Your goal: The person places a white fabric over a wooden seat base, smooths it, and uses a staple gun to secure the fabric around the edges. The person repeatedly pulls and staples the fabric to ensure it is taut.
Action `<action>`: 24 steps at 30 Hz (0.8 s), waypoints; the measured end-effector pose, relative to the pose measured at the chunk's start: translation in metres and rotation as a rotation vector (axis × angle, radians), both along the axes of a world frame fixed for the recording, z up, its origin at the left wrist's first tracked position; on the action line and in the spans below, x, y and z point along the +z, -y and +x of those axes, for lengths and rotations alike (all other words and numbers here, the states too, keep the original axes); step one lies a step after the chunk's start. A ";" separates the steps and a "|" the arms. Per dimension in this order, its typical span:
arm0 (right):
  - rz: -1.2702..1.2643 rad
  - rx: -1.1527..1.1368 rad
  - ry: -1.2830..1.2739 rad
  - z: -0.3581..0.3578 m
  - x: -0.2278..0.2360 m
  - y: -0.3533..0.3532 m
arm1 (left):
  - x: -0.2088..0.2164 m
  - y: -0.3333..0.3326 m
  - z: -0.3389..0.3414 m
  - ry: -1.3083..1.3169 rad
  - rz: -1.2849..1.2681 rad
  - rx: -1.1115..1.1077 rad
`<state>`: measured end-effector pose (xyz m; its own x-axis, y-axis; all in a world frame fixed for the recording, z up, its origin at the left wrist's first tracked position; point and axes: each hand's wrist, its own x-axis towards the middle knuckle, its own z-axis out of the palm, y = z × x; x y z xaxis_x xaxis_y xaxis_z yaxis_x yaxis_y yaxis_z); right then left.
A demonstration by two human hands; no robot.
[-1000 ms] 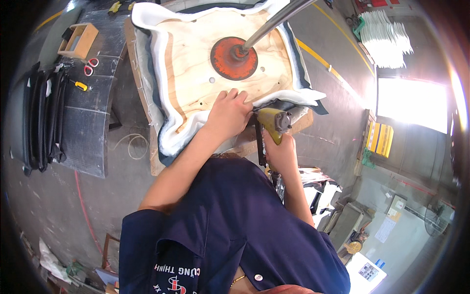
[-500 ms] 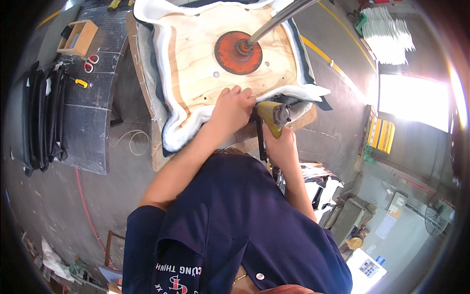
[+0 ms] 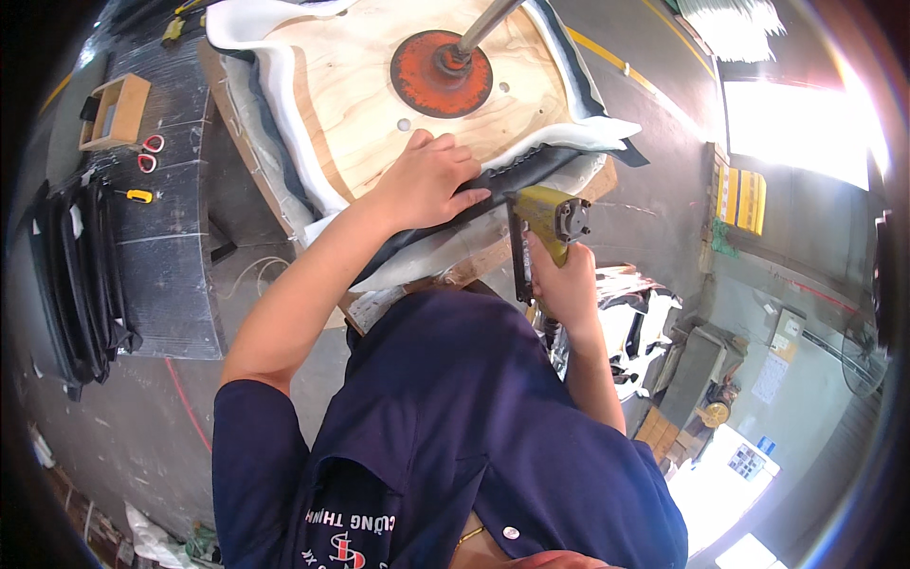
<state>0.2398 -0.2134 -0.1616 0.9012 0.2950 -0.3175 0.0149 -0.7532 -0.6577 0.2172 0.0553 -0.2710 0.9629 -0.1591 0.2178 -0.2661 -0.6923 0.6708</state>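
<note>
A plywood seat panel (image 3: 332, 85) lies with white foam (image 3: 275, 81) and a dark cover around its edges. Along its near edge, a black cover (image 3: 517, 174) is drawn up over the foam. My left hand (image 3: 431, 180) is closed on that cover, fingers curled over the panel's edge and thumb lying on the black material. My right hand (image 3: 564, 280) grips the handle of a yellow staple gun (image 3: 550, 216). The gun's nose is close to the cover, just right of my left thumb; whether it touches is hard to tell.
A round orange-red pad (image 3: 442, 74) on a metal rod presses on the panel. At left, a wrapped table (image 3: 171, 209) bears a wooden box (image 3: 116, 112), red-handled scissors (image 3: 149, 155), a yellow-handled tool (image 3: 138, 196) and folded black covers (image 3: 81, 275). Covered pieces (image 3: 630, 327) are stacked right.
The black cover now shows along the near edge, where white foam was bunched before. My left hand has shifted onto it. The staple gun has moved slightly right and towards me.
</note>
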 end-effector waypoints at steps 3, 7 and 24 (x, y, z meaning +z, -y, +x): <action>-0.083 0.003 -0.046 0.001 0.004 -0.008 | -0.007 0.011 0.001 0.040 0.018 0.059; -0.121 0.042 -0.055 0.004 -0.002 -0.013 | -0.010 0.023 0.002 0.048 0.055 0.147; -0.191 0.113 -0.012 0.015 -0.002 -0.036 | -0.010 0.027 0.000 0.077 -0.013 0.229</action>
<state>0.2548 -0.1778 -0.1641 0.8616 0.3275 -0.3879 0.0994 -0.8581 -0.5037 0.2175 0.0283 -0.2805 0.9541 0.0646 0.2924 -0.1538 -0.7321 0.6636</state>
